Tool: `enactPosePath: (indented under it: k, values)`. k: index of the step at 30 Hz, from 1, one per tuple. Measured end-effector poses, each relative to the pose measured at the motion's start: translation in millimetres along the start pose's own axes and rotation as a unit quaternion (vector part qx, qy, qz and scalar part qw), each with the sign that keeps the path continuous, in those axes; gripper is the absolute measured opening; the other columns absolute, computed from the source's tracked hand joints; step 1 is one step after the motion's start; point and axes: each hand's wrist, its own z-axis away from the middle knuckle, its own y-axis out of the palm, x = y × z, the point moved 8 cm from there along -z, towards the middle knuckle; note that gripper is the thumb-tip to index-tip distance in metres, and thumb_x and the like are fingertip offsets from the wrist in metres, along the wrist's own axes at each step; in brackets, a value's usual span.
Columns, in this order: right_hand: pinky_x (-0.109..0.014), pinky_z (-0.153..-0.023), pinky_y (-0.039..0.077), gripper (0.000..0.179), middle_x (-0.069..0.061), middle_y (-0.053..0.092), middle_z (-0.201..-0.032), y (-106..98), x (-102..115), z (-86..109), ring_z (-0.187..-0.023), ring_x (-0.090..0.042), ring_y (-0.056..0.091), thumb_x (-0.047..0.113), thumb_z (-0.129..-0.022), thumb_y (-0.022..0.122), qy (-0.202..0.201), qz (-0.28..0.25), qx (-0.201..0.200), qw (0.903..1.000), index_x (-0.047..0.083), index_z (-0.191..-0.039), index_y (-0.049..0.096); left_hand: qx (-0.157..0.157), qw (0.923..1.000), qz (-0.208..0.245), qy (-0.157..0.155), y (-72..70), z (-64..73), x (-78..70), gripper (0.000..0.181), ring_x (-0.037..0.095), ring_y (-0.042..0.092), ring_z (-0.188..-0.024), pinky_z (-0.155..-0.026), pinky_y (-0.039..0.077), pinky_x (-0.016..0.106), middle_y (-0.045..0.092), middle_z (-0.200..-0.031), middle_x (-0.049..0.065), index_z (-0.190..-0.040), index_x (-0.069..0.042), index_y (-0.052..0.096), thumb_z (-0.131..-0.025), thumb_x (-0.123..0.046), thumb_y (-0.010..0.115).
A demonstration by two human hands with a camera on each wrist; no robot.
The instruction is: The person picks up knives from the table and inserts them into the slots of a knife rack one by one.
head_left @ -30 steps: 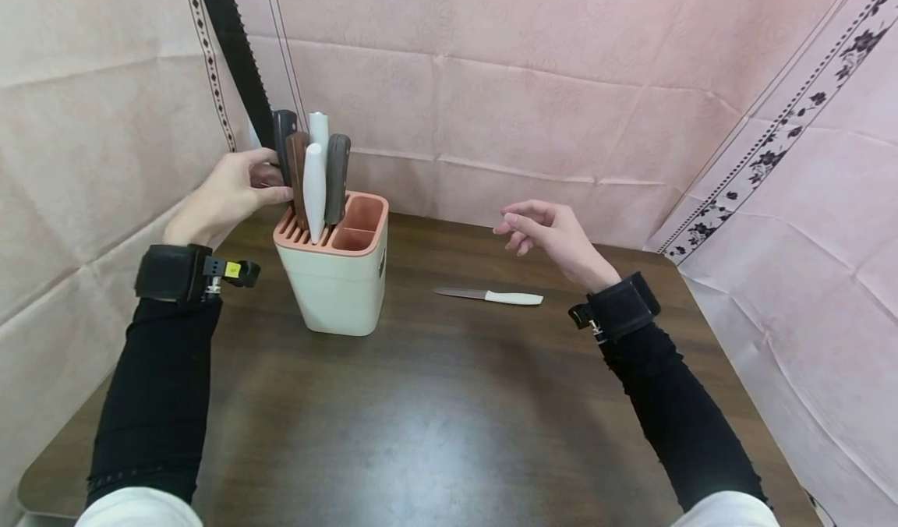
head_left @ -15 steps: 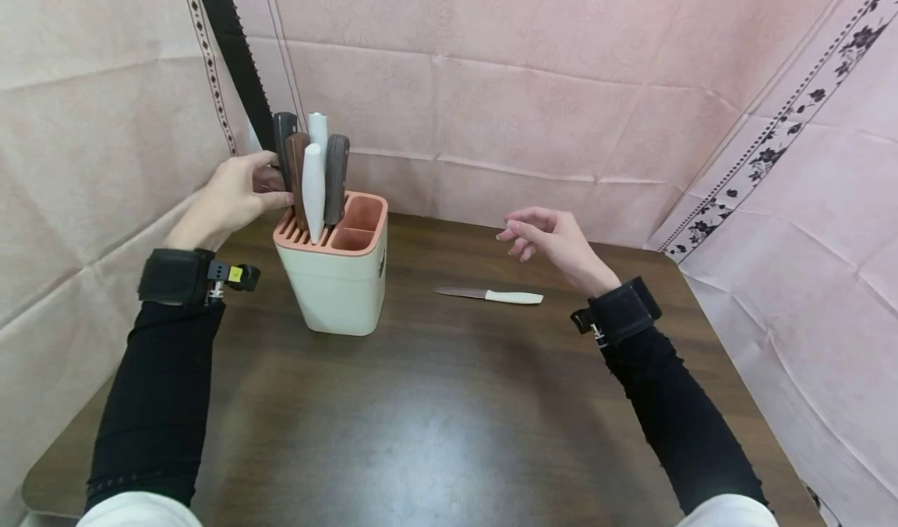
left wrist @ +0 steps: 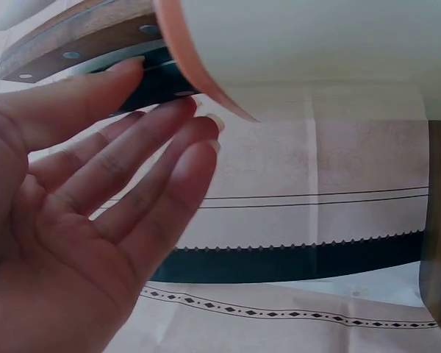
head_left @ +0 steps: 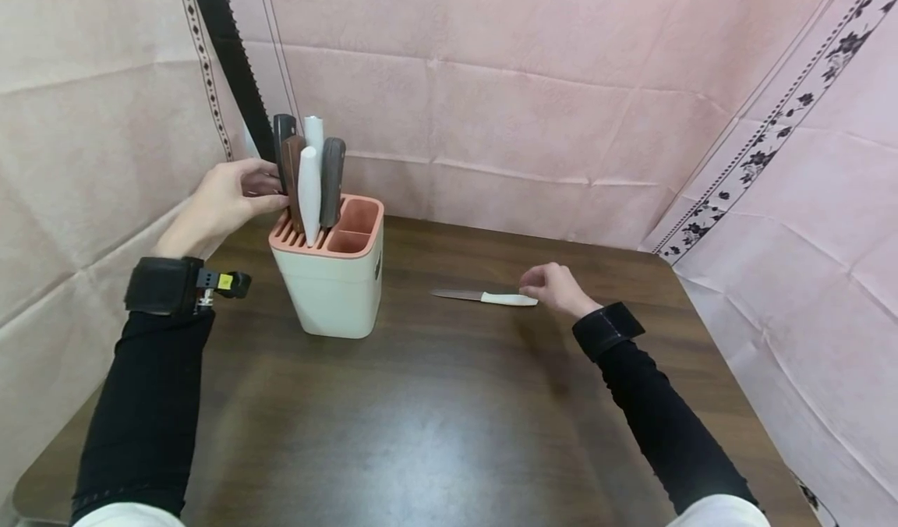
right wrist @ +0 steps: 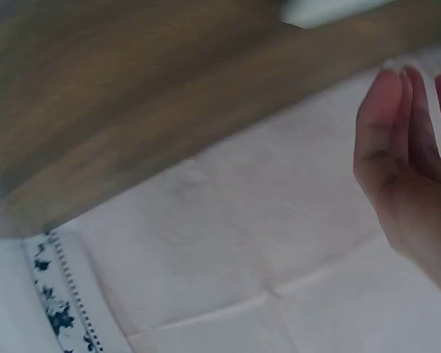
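A pale green knife holder [head_left: 326,293] with an orange slotted top stands left of centre in the head view. At its left side my left hand [head_left: 223,203] pinches a black knife handle [left wrist: 158,82] between thumb and fingers, that knife's blade hidden in the holder. Beside it, a brown-handled knife [head_left: 292,172], white-handled knives [head_left: 309,192] and a dark grey-handled knife [head_left: 332,180] are upright in the slots. A small white-handled paring knife [head_left: 508,299] lies on the table, blade to the left. Over its handle end hovers my right hand [head_left: 559,290], fingers slightly bent and holding nothing.
The brown wooden table [head_left: 421,418] has its far edge behind the holder and the paring knife. A pale pink cloth [head_left: 491,122] hangs behind and along both sides. The holder's right part has open compartments [head_left: 358,223].
My right hand has come down and slightly right, from above the table to the paring knife's handle end. The left hand stays at the black handle; the view has shifted slightly.
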Motion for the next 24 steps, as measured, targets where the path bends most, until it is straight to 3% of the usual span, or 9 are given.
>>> enactPosePath:
  k: [4,7,11,16,19,24]
  values:
    - [-0.048,-0.087,0.051,0.034,-0.022,0.069,-0.109,20,-20,-1.5,-0.100,-0.036,0.064,0.014,-0.088,0.070,-0.002,0.032,0.002,0.9995,-0.005,-0.116,0.066,0.002,0.9999,-0.011,0.003,-1.4,3.8,-3.3,0.053,0.043,0.054,-0.119,-0.095,0.044,0.055,0.057,-0.128,0.029,-0.137,0.001,0.045,-0.095,-0.027,0.061]
    - [-0.046,-0.079,0.052,0.038,-0.022,0.071,-0.102,28,-27,-3.2,-0.091,-0.034,0.064,0.015,-0.083,0.075,-0.017,0.047,-0.009,0.9987,-0.005,-0.114,0.067,0.006,0.9999,-0.015,0.003,-1.8,7.3,-5.8,0.051,0.043,0.055,-0.118,-0.096,0.044,0.056,0.058,-0.126,0.029,-0.137,0.001,0.045,-0.095,-0.024,0.060]
    - [-0.036,-0.070,0.047,0.040,-0.018,0.070,-0.092,36,-36,-4.7,-0.082,-0.028,0.059,0.019,-0.079,0.079,-0.020,0.066,-0.016,0.9975,-0.002,-0.111,0.069,0.007,0.9992,-0.039,0.007,-5.4,15.0,-11.4,0.041,0.037,0.059,-0.110,-0.085,0.050,0.040,0.062,-0.120,0.025,-0.130,-0.001,0.051,-0.095,-0.022,0.060]
    - [-0.027,-0.063,0.038,0.027,-0.010,0.064,-0.079,40,-43,-5.1,-0.075,-0.021,0.050,0.022,-0.079,0.080,-0.006,0.062,-0.016,0.9979,0.004,-0.098,0.073,0.016,0.9982,-0.057,0.013,-11.4,24.7,-22.6,0.026,0.012,0.060,-0.087,-0.068,0.045,0.019,0.066,-0.108,0.017,-0.113,-0.005,0.059,-0.094,-0.023,0.063]
    - [-0.027,-0.061,0.036,0.020,-0.006,0.060,-0.072,39,-45,-3.9,-0.069,-0.018,0.046,0.022,-0.079,0.079,-0.002,0.046,-0.008,0.9989,0.007,-0.090,0.073,0.042,0.9975,-0.052,0.023,-9.0,30.1,-32.5,0.021,0.003,0.057,-0.081,-0.068,0.045,0.017,0.066,-0.104,0.013,-0.107,-0.007,0.061,-0.093,-0.022,0.064]
    - [-0.026,-0.063,0.042,0.019,-0.005,0.067,-0.077,29,-48,1.1,-0.069,-0.016,0.053,0.022,-0.080,0.079,0.020,0.002,0.018,0.9996,0.007,-0.089,0.071,0.091,0.9943,-0.038,0.041,1.0,40.0,-48.5,0.014,0.006,0.060,-0.083,-0.072,0.047,0.017,0.068,-0.098,0.008,-0.102,-0.009,0.063,-0.092,-0.019,0.066]
